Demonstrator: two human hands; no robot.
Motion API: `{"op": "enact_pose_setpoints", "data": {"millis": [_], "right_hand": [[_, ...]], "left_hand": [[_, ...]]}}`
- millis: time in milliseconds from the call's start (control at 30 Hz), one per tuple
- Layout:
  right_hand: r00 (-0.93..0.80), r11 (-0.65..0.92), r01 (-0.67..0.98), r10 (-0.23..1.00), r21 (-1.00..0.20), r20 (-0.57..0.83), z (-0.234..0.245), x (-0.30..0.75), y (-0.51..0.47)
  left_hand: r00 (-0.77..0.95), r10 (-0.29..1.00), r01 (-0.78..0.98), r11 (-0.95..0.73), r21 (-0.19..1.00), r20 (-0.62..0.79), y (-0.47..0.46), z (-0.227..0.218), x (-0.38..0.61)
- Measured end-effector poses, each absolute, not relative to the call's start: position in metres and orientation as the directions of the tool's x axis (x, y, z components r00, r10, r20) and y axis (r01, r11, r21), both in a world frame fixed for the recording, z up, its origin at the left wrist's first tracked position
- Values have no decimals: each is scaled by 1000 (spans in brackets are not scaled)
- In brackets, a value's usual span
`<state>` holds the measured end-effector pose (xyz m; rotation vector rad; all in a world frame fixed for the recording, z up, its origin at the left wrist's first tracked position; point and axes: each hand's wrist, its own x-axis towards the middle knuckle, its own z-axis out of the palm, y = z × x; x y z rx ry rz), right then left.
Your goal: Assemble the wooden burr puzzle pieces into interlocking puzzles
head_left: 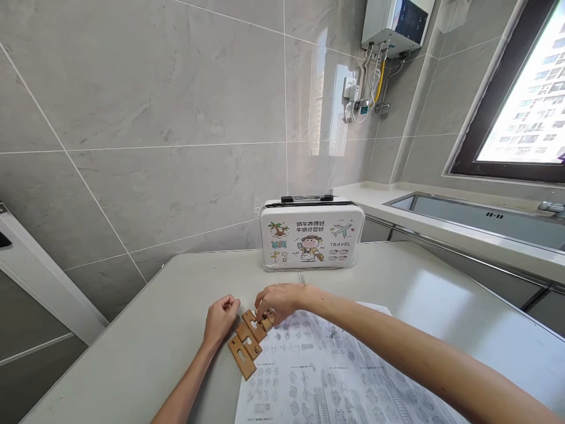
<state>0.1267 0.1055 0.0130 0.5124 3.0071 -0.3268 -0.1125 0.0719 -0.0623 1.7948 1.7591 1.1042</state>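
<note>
**A:** What's furthest left?

**B:** The left hand point(220, 320), resting on the desk point(145, 330). Its grip is curled closed, knuckles right against the wooden pieces point(246, 344). I can't tell whether anything sits inside the fist.

**A:** And the pieces themselves?

**B:** They're flat slotted slats lying side by side in a slanted row on the desk. The row sits at the left edge of a printed sheet point(318, 377) of diagrams.

**A:** The other hand?

**B:** The right hand point(279, 300) reaches in across the sheet. Its grip is pinched down on the small piece at the row's upper end.

**A:** How would they handle?

**B:** Light, stiff and dry, I'd judge, so not slippery. They're probably weakest around the cut-outs, so I'd take each one by its long edges, thumb against finger.

**A:** Anything further right?

**B:** A cartoon-printed tin case point(311, 235) stands upright at the wall, well apart from the hands. The sink point(463, 215) is off to the right.
</note>
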Motion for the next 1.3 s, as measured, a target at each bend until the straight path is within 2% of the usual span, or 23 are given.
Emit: {"op": "enact_pose_setpoints", "data": {"millis": [833, 1167, 1300], "right_hand": [[-926, 898, 376, 358, -230, -116, 8, 124, 108], [-919, 880, 392, 385, -269, -80, 17, 189, 70], [-883, 840, 465, 463, -281, -78, 17, 230, 31]], "left_hand": [[-102, 957, 627, -149, 765, 270, 68, -55, -111], [-98, 956, 628, -155, 763, 276, 67, -53, -109], [-108, 956, 633, -145, 760, 273, 67, -52, -108]]}}
